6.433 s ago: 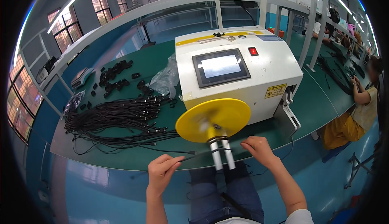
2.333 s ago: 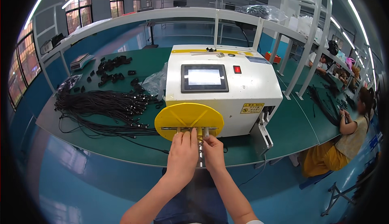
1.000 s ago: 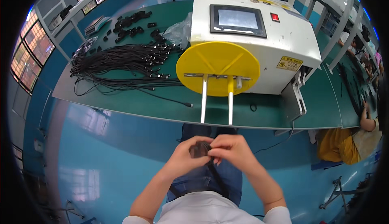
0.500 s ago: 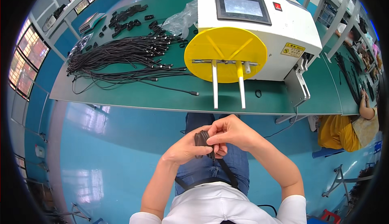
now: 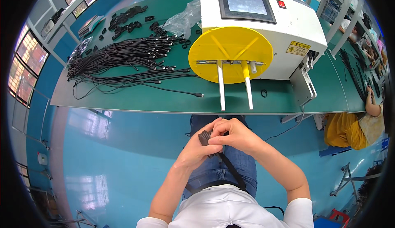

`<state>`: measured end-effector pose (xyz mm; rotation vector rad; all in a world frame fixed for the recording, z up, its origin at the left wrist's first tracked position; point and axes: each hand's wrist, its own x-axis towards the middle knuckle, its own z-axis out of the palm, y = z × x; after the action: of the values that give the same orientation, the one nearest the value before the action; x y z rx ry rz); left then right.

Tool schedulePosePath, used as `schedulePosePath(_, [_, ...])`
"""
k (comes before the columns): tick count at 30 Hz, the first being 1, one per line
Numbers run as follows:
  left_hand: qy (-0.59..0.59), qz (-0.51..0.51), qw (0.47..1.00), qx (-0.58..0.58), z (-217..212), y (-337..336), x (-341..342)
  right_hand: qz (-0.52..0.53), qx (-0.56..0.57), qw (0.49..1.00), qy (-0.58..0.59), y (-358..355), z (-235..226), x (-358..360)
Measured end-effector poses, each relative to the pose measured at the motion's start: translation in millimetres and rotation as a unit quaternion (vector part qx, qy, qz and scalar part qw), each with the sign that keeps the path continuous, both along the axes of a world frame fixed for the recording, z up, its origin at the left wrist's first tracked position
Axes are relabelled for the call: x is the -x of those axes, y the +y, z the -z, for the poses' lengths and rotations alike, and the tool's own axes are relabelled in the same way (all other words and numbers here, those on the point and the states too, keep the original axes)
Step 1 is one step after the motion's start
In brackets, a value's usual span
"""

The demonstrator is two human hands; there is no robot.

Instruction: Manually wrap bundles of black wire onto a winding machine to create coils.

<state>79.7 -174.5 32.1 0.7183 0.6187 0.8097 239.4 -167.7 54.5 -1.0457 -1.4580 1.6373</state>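
Blk cable coil [image 5: 204, 137] is between L hand [image 5: 193, 151] & R hand [image 5: 235, 135], on the person's side of the green worktop [image 5: 164, 105]: L hand grasps it, fingers behind & thumb along its lower end; R hand pinches its R side w/ thumb & bent fingers, tips part. hidden. On worktop: winding m/c [image 5: 284, 28] w/ yellow disc [image 5: 230, 49] & two prongs [image 5: 221, 86] pointing twd. person; blk ring [image 5: 263, 96] nr. prongs, apart from them; large cable bundle [image 5: 119, 56] lies L of m/c.

Black cable coil [image 5: 204, 137] off prongs [image 5: 221, 88], now held in fingers [image 5: 218, 140]; yellow disc [image 5: 232, 42] stopped spinning.
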Motion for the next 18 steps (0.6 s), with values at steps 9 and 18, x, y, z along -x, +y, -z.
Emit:
schedulePosePath(9, [0.129, 0.225, 0.961, 0.093, 41, -59, 29, -0.001, -0.041, 0.987, -0.153, -71, 15, -18])
schedulePosePath(18, [0.22, 0.255, 0.931, -0.138, 28, -94, 22, -0.088, -0.179, 0.973, -0.116, -131, 44, 15])
